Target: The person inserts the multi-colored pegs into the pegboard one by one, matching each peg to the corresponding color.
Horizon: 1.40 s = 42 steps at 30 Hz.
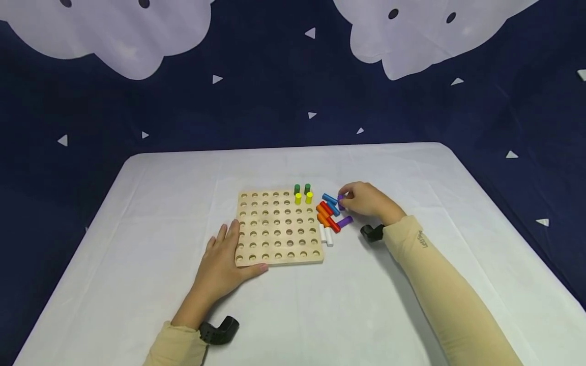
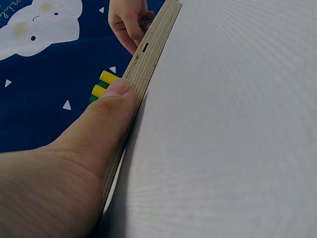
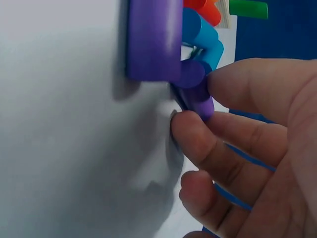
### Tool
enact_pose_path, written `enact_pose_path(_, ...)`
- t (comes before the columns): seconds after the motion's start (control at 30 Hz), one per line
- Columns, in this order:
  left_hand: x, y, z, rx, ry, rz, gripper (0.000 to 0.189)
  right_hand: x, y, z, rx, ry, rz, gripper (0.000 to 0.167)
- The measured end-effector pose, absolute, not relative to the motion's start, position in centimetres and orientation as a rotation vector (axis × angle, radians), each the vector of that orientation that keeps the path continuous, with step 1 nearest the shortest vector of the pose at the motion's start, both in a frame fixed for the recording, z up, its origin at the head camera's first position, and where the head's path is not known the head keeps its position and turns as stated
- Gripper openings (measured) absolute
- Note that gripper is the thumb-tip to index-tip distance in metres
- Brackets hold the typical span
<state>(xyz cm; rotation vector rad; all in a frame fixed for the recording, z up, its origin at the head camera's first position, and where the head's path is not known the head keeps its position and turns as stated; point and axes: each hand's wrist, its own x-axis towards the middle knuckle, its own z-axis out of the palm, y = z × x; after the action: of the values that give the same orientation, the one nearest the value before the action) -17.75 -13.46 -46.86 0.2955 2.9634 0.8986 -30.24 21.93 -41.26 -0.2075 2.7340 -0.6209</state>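
Observation:
My left hand (image 1: pixel 220 264) rests against the near left corner of a wooden pegboard (image 1: pixel 271 227), with fairly straight fingers along its left side. Its thumb (image 2: pixel 111 106) lies on the front edge in the left wrist view. To the board's right, my right hand (image 1: pixel 366 199) pinches a purple peg (image 3: pixel 197 94) between thumb and fingers. Another purple peg (image 1: pixel 345 222) lies on the table nearer me. Two yellow pegs (image 1: pixel 298 199) stand in holes at the board's far right, with two green pegs (image 1: pixel 308 188) upright behind them.
Beside the board's right edge lie loose blue pegs (image 1: pixel 329 199), red pegs (image 1: pixel 334 225), orange pegs (image 1: pixel 322 219) and white pegs (image 1: pixel 329 237). All rest on a white-covered table (image 1: pixel 151 218). A dark blue curtain (image 1: pixel 265 112) with clouds hangs behind.

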Motion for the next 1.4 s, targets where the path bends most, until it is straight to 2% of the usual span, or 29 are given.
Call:
enact_pose_path(0.73, -17.5, -13.4, -47.0, 0.275, 2.953, 0.917, 0.132, -29.9, 21.9, -41.9, -0.141, 2.748, -0.778, 0.027)
enact_pose_path(1.4, -17.4, -13.3, -46.8, 0.287, 2.971, 0.915, 0.130, -29.5, 22.6, -42.1, -0.264, 2.811, -1.016, 0.025)
